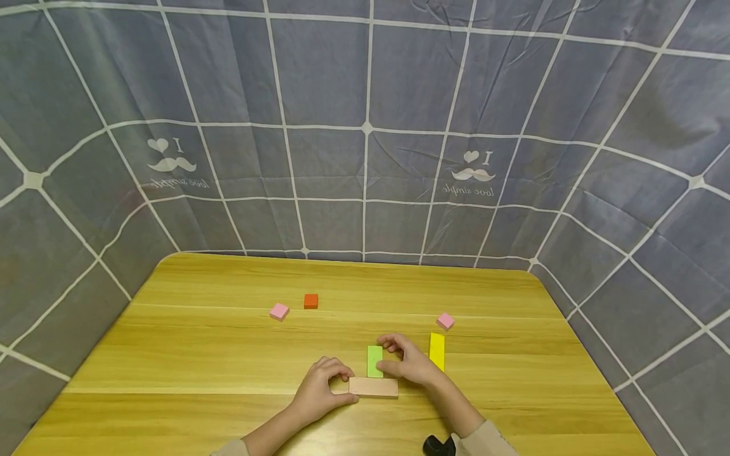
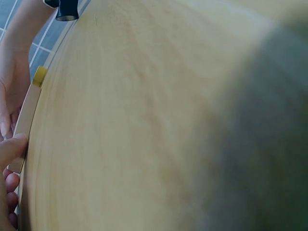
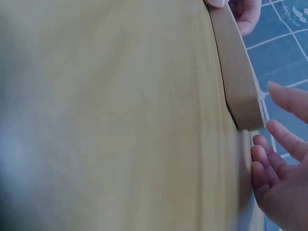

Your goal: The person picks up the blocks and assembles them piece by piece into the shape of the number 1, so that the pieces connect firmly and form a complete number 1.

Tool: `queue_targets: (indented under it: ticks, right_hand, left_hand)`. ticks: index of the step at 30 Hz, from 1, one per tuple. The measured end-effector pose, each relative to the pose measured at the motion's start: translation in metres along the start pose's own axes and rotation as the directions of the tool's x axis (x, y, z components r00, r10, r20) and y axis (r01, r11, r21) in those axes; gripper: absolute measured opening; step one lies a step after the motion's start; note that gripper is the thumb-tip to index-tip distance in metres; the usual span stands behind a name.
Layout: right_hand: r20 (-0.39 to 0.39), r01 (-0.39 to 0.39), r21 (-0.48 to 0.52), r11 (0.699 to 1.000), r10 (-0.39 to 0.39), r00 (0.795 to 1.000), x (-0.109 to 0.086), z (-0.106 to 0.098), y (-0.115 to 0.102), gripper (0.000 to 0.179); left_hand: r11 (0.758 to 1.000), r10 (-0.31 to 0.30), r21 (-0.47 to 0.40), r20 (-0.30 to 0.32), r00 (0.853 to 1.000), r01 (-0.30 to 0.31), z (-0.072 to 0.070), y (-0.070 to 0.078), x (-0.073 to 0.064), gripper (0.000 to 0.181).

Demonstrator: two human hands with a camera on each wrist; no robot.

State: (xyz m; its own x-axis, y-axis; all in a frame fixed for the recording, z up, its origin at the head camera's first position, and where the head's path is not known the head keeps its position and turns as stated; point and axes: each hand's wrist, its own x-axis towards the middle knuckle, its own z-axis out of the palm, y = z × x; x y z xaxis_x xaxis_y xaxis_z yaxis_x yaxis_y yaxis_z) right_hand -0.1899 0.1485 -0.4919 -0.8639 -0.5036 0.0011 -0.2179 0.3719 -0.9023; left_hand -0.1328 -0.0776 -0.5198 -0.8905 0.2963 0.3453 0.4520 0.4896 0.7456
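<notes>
A plain wooden block (image 1: 373, 387) lies crosswise near the front middle of the table. My left hand (image 1: 322, 389) pinches its left end, thumb on the near side and fingers on the far side; the left wrist view shows the thumb (image 2: 13, 147) against the block. Just behind the wooden block is a light green block (image 1: 374, 361), pointing away from me. My right hand (image 1: 412, 361) is at the green block's right side, its thumb overlapping that edge in the head view. In the right wrist view the right hand's thumb and fingers (image 3: 291, 139) are spread apart with nothing between them.
A yellow block (image 1: 436, 351) lies right of the right hand, partly behind the wrist. Farther back are a pink block (image 1: 445, 321) on the right, another pink block (image 1: 279, 311) on the left and a red block (image 1: 310, 301). A grey checked curtain (image 1: 365, 158) surrounds the table's far side.
</notes>
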Motion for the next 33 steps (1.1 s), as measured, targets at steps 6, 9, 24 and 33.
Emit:
queue_targets:
  ticks: [6, 9, 24, 33]
  right_hand:
    - [-0.042, 0.019, -0.029, 0.999, -0.021, 0.999, -0.002, -0.013, -0.008, 0.049]
    - [-0.082, 0.046, -0.093, 0.995, -0.054, 0.995, -0.005, -0.022, -0.009, 0.053]
    - [-0.173, 0.032, -0.084, 0.996, -0.047, 0.984, -0.032, -0.07, 0.014, 0.069]
    - [-0.14, -0.036, -0.018, 0.999, 0.034, 0.99, -0.051, -0.081, 0.032, 0.074]
  left_hand:
    - [1.0, 0.002, -0.003, 0.002, 1.0, -0.002, 0.0, -0.001, 0.0, 0.03]
    - [1.0, 0.002, 0.001, 0.0, 1.0, -0.002, 0.0, -0.002, -0.001, 0.03]
    - [1.0, 0.019, 0.008, -0.01, 1.0, -0.018, 0.002, -0.005, 0.0, 0.03]
    - [0.999, 0.034, 0.01, -0.02, 0.999, -0.034, 0.002, -0.005, 0.0, 0.03]
